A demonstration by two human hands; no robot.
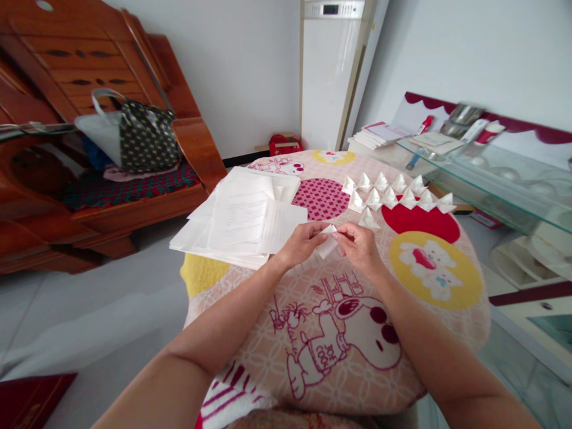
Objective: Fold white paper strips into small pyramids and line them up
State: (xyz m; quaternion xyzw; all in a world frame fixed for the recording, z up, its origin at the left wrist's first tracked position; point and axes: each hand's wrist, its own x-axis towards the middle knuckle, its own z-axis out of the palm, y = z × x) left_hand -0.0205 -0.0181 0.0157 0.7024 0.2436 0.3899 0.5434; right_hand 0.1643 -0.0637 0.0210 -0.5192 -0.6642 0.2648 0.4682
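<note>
A small folded piece of white paper [328, 245] is held between both hands above the middle of the table. My left hand [305, 241] pinches its left side, thumb and fingers together. On the other side, my right hand [358, 243] grips the upper right edge of the paper with thumb and forefinger. Just beyond the hands, a single folded paper boat [369, 219] stands on the cloth. Behind it, several more folded paper boats [388, 198] are lined up in rows. Left of my hands lies a spread stack of paper sheets [241, 217], some with print.
A patterned cloth [330, 381] with cartoon figures covers the round table. At the right stands a glass-topped cabinet [491, 179] with papers and metal containers. A wooden bench [192, 149] on the left carries a dark patterned bag [147, 136]. A tall white appliance [328, 77] stands behind.
</note>
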